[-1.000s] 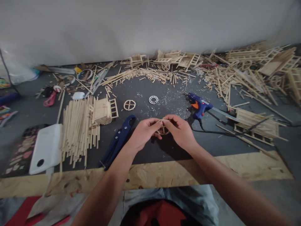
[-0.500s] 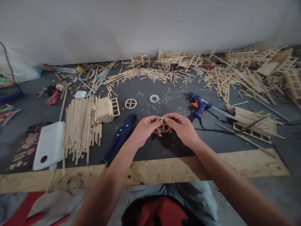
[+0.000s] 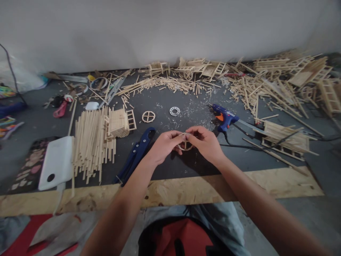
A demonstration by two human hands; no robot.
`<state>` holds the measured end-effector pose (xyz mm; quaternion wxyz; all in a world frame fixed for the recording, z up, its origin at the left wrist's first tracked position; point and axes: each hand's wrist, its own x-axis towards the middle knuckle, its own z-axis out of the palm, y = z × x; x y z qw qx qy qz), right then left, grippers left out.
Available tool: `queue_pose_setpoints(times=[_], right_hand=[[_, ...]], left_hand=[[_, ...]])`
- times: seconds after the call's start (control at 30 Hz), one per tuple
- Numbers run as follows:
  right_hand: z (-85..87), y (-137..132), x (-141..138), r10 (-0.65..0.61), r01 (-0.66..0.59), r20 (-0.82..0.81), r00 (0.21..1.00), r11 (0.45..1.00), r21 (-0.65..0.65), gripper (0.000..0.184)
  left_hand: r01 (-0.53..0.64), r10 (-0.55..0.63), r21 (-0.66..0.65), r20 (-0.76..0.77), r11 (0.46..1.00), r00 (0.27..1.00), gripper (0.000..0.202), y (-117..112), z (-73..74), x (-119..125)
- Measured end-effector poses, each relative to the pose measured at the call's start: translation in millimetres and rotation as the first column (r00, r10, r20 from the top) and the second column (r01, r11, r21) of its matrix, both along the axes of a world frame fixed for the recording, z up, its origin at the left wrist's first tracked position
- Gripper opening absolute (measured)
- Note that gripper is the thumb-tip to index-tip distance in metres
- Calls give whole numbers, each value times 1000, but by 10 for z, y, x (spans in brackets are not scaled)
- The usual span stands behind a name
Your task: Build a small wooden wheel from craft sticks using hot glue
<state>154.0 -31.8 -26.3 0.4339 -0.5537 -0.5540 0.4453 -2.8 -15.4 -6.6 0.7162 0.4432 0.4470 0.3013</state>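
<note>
Left hand [image 3: 165, 145] and right hand [image 3: 207, 145]: fingers pinching wooden wheel [image 3: 185, 146] near 12 o'clock; visible spoke [image 3: 185, 144] runs 12–6 o'clock.

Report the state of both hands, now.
Left hand: closed, holding the small wooden wheel by its rim.
Right hand: closed, holding the same wheel.
</note>
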Motion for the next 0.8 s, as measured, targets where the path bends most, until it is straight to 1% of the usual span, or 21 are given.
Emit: queue_pose_setpoints(times=[0.2,0.33,0.4,0.47,0.57,0.67,0.73,0.8], right_hand=[[49,-16,-4,-34,17,159,987,994,110,11],[55,-12,-8,-41,23,151,988,993,120,11],[53,-9,-12,-35,26,109,993,996,84,11],[53,-4,-14,-19,19,37,999,1000,20,10],[60,4,-13,2,-12,-117,993,996,-86,8],[72,10,-12,7,-55,-262,965,982,-179,10],[81,13,-12,13,-85,-317,948,973,-215,12],[90,15,-13,32,-111,-344,939,971,-213,12]], left_hand=[[31,-31,-2,-5,1000,999,22,5,-23,-16],[31,-31,-10,2,999,1000,23,3,-18,-13],[32,-32,-17,8,999,999,23,-1,-10,-9],[39,-39,-21,17,999,999,23,-6,-4,-7],[57,-57,-13,8,998,998,22,-10,-8,-10],[93,-92,12,-19,996,996,21,-6,-24,-22],[106,-105,28,-33,994,994,21,1,-33,-31],[105,-103,28,-47,994,994,21,8,-35,-37]])
